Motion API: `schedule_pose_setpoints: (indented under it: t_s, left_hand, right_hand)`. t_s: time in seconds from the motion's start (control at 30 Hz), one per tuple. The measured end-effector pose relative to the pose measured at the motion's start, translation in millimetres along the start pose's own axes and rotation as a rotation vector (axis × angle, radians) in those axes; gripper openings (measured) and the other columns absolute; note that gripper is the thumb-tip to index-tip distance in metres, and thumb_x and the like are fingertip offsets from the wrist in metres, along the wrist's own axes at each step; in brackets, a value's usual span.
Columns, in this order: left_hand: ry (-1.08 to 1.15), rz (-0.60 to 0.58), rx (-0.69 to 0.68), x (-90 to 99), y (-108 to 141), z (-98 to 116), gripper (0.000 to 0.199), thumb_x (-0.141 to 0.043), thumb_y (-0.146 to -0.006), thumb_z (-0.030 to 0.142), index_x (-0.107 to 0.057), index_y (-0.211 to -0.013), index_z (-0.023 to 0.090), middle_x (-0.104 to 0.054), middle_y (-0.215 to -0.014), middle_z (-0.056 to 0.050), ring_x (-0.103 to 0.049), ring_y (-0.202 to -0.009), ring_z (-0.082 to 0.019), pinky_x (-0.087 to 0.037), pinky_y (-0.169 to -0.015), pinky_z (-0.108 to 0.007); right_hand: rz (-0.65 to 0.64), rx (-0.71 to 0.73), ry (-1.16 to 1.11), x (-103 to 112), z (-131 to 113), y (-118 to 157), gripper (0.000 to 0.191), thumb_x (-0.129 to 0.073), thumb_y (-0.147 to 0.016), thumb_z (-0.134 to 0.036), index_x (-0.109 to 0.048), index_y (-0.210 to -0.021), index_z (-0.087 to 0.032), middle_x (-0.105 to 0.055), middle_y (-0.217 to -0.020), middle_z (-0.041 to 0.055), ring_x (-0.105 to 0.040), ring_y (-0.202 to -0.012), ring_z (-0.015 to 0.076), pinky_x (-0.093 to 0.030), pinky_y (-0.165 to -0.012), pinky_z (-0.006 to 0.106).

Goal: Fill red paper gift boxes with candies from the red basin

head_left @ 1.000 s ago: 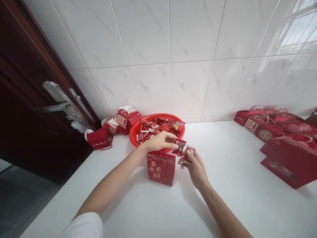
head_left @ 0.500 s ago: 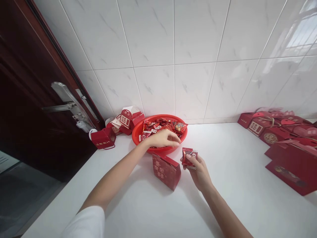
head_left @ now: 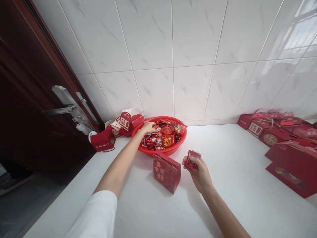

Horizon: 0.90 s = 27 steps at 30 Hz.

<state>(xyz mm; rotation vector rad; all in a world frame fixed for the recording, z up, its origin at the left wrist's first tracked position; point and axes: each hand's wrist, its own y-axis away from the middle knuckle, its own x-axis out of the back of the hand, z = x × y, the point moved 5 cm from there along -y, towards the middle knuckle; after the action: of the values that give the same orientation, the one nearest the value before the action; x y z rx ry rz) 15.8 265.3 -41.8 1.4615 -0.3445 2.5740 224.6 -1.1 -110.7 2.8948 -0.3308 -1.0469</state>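
Observation:
My left hand [head_left: 148,127] reaches into the back left part of a red plastic basket [head_left: 162,153] full of wrapped candies [head_left: 160,134]. Its fingers are bent and drawn together among the wrappers; what they grip, if anything, is hidden. To the right of the basket, my right hand [head_left: 200,170] is closed around red candy packets [head_left: 193,159], the thumb lying across them. Between basket and forearms stands a red gift box [head_left: 166,172] with gold lettering, upright and close to the right fingertips but not held.
Several red gift boxes [head_left: 130,120] and a small handled box [head_left: 102,140] sit left of the basket. More red boxes [head_left: 284,132] crowd the right side of the white table [head_left: 237,185]. Behind rises a tiled wall [head_left: 193,89]; a dark door with a metal handle [head_left: 61,110] is left.
My left hand has moved from above the basket's front right to its back left, down among the candies. My right hand still holds the packets, which have turned slightly.

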Motion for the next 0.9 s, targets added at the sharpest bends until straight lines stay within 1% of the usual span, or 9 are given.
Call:
schedule_pose_setpoints:
  t_s: [0.07,0.13,0.3,0.4,0.5,0.6,0.7,0.8,0.9]
  left_hand:
    - [-0.013,-0.008,0.007,-4.0,-2.8,-2.0,0.037,-0.087,-0.048,0.026,-0.077,-0.083,0.020,-0.076,-0.108,-0.013,-0.061,-0.116,-0.039,-0.044,-0.099,-0.040]
    - [-0.008,-0.002,0.019,-4.8,-4.7,-5.6,0.033,-0.087,-0.050,0.028,-0.076,-0.080,0.019,-0.076,-0.108,-0.015,-0.061,-0.116,-0.040,-0.044,-0.098,-0.041]
    - [0.082,0.085,0.059,4.5,-3.7,-23.0,0.019,-0.082,-0.059,0.030,-0.075,-0.075,0.024,-0.078,-0.101,-0.009,-0.065,-0.111,-0.035,-0.047,-0.093,-0.038]
    - [0.193,0.149,0.064,12.3,0.6,-33.3,0.018,-0.078,-0.063,0.031,-0.074,-0.078,0.023,-0.079,-0.095,-0.008,-0.067,-0.106,-0.033,-0.049,-0.091,-0.038]
    - [0.346,0.184,0.036,18.2,8.0,-37.3,0.020,-0.074,-0.066,0.033,-0.072,-0.080,0.019,-0.078,-0.094,-0.009,-0.070,-0.101,-0.030,-0.051,-0.091,-0.037]
    - [0.500,0.199,-0.004,22.4,17.3,-35.2,0.025,-0.072,-0.068,0.036,-0.071,-0.086,0.018,-0.078,-0.096,-0.008,-0.070,-0.099,-0.027,-0.052,-0.091,-0.037]
    - [0.625,0.213,-0.041,26.4,24.8,-29.0,0.031,-0.073,-0.067,0.041,-0.069,-0.087,0.018,-0.077,-0.094,-0.007,-0.070,-0.097,-0.026,-0.052,-0.089,-0.036]
    - [0.727,0.232,-0.071,31.1,28.8,-19.0,0.040,-0.074,-0.066,0.052,-0.067,-0.086,0.017,-0.075,-0.091,-0.006,-0.069,-0.093,-0.025,-0.052,-0.084,-0.034]
    - [0.804,0.218,-0.094,35.0,31.2,-4.6,0.052,-0.070,-0.067,0.063,-0.067,-0.091,0.017,-0.074,-0.089,-0.005,-0.068,-0.086,-0.024,-0.052,-0.078,-0.033]
  right_hand:
    - [0.001,-0.001,0.005,0.1,-0.8,-0.3,0.020,-0.077,-0.068,-0.032,-0.067,-0.078,-0.020,-0.069,-0.073,0.0033,-0.062,-0.069,0.0189,-0.048,-0.061,0.030]
    - [-0.003,-0.002,0.017,0.0,-0.9,-0.2,0.020,-0.076,-0.068,-0.033,-0.067,-0.079,-0.019,-0.068,-0.072,0.0033,-0.061,-0.067,0.0185,-0.047,-0.060,0.030]
    - [-0.022,-0.004,0.029,0.4,0.8,0.6,0.021,-0.076,-0.069,-0.033,-0.067,-0.080,-0.018,-0.069,-0.072,0.0033,-0.059,-0.065,0.0174,-0.046,-0.059,0.029]
    - [-0.018,-0.008,0.026,1.3,1.8,0.6,0.022,-0.076,-0.068,-0.033,-0.067,-0.081,-0.018,-0.069,-0.072,0.0032,-0.059,-0.064,0.0173,-0.046,-0.059,0.030]
    - [-0.022,-0.011,0.030,1.4,2.7,0.4,0.022,-0.077,-0.069,-0.034,-0.066,-0.080,-0.018,-0.069,-0.072,0.0035,-0.060,-0.064,0.0169,-0.047,-0.059,0.029]
    - [-0.032,-0.017,0.029,0.9,4.1,0.1,0.022,-0.077,-0.069,-0.034,-0.066,-0.078,-0.018,-0.070,-0.072,0.0035,-0.060,-0.065,0.0165,-0.047,-0.059,0.028]
    - [-0.033,-0.023,0.025,0.4,4.9,-0.3,0.023,-0.079,-0.068,-0.035,-0.067,-0.079,-0.018,-0.070,-0.072,0.0034,-0.061,-0.065,0.0168,-0.048,-0.058,0.028]
    - [-0.036,-0.021,0.040,-0.7,4.1,-0.5,0.028,-0.082,-0.068,-0.038,-0.068,-0.082,-0.018,-0.071,-0.074,0.0042,-0.063,-0.067,0.0175,-0.050,-0.060,0.029]
    - [-0.040,-0.011,0.062,-1.7,2.3,-0.5,0.034,-0.085,-0.067,-0.042,-0.069,-0.085,-0.018,-0.073,-0.080,0.0054,-0.065,-0.069,0.0180,-0.051,-0.061,0.029]
